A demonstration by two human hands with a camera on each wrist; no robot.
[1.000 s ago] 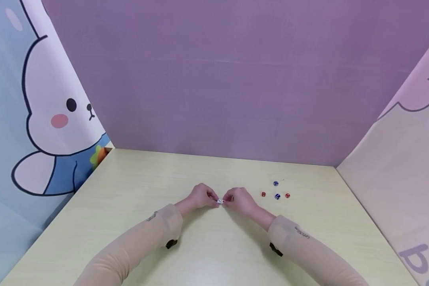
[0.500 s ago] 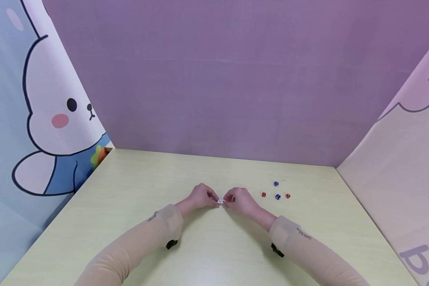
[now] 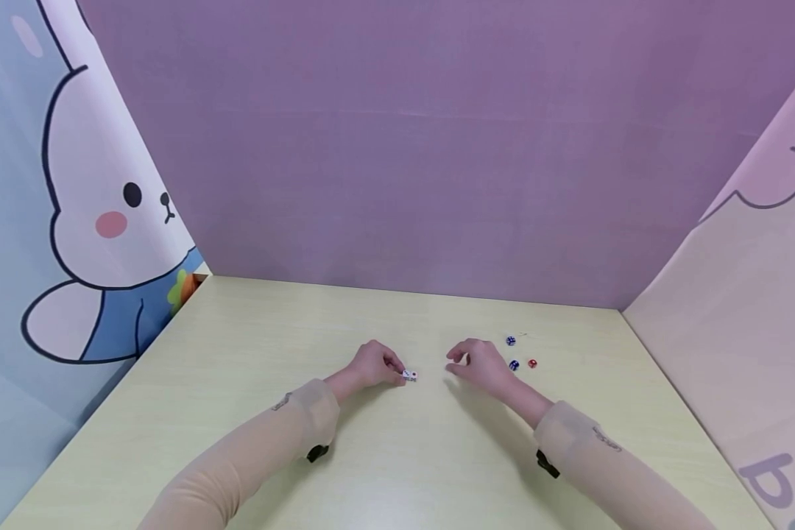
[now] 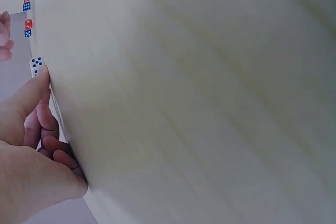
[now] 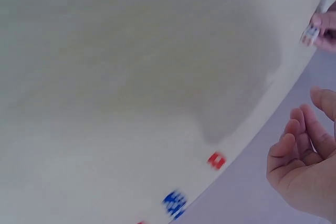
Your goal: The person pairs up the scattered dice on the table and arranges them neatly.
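My left hand (image 3: 374, 364) pinches a white die (image 3: 406, 374) at the middle of the table. A second white die (image 3: 414, 376) sits right against it on the right. In the left wrist view, my thumb covers part of a white die (image 4: 37, 64) with blue pips. My right hand (image 3: 482, 366) hovers over the table right of the white dice, thumb and fingers apart, holding nothing. Nearest to it in the right wrist view are a red die (image 5: 216, 160) and a blue die (image 5: 175, 204), both blurred. In the head view the right hand hides that nearer red die.
Right of my right hand lie a blue die (image 3: 511, 341), another blue die (image 3: 514, 365) and a red die (image 3: 533, 364) on the pale table (image 3: 271, 316). A purple backdrop (image 3: 404, 147) stands at the far edge, with printed cloths at both sides.
My right hand has let go of the right-hand white die and moved right, its fingers spreading. It now covers the nearer red die in the head view. My left hand stays in place.
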